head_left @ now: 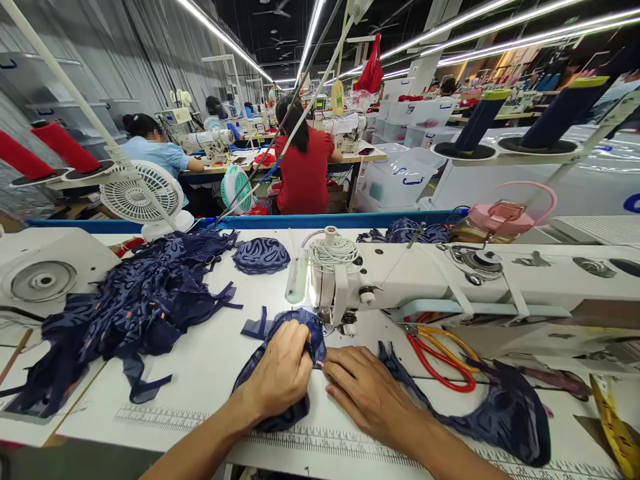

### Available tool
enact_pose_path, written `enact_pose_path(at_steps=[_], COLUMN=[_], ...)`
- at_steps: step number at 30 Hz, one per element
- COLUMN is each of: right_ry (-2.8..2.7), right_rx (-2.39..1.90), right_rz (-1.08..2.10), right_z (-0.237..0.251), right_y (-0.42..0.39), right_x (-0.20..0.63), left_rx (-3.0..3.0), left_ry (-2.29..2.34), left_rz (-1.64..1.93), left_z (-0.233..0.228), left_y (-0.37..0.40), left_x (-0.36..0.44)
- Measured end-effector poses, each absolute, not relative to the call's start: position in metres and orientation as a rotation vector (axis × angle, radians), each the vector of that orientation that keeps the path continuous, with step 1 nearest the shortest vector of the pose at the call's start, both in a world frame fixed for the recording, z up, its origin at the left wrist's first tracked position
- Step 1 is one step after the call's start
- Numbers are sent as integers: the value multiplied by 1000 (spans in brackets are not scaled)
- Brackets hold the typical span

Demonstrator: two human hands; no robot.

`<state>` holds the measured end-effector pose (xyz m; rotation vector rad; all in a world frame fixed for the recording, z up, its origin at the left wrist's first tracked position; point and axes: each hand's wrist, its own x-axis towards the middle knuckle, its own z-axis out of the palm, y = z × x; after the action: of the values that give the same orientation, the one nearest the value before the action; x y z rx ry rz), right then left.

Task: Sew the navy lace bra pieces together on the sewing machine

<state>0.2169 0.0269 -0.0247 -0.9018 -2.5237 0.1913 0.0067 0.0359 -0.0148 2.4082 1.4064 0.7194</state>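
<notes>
A navy patterned bra piece (245,375) lies at the needle area of the white sewing machine (415,273). My left hand (283,370) is closed on the fabric, its fingers bunching it just in front of the presser foot (345,325). Beside it, my right hand (367,387) rests low on the table with fingertips at the fabric's right edge; whether they pinch it is hard to see. Another navy bra part (515,407) stretches out to the right, partly behind my right forearm. Its link to the held piece is hidden.
A heap of navy bra pieces (150,300) covers the left side; a single cup (261,256) lies behind. Red-handled scissors (445,367) and a yellow tape measure (615,427) are at right. A ruler strip (320,437) runs along the front. Other people sew beyond the blue edge.
</notes>
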Motion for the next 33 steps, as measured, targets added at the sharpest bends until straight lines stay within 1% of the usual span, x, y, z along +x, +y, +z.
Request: enact_pose_path(at_steps=[4, 9, 14, 16, 25, 33], right_ry=[-2464, -2527, -2521, -2512, -2461, -2448], right_rx=[-920, -931, -942, -937, -927, -998], right_rz=[189, 243, 339, 355, 292, 181], right_z=[-29, -28, -27, -28, -34, -34], right_y=[24, 21, 22, 23, 28, 35], right_x=[221, 224, 225, 226, 225, 224], left_rx=[2501, 2736, 2687, 2720, 2799, 2870], left_ry=[1372, 1316, 1279, 1286, 1314, 1353], left_rz=[655, 757, 835, 807, 849, 800], left_z=[-24, -32, -31, -31, -46, -37], left_y=[31, 36, 43, 42, 31, 62], left_x=[7, 8, 9, 11, 17, 10])
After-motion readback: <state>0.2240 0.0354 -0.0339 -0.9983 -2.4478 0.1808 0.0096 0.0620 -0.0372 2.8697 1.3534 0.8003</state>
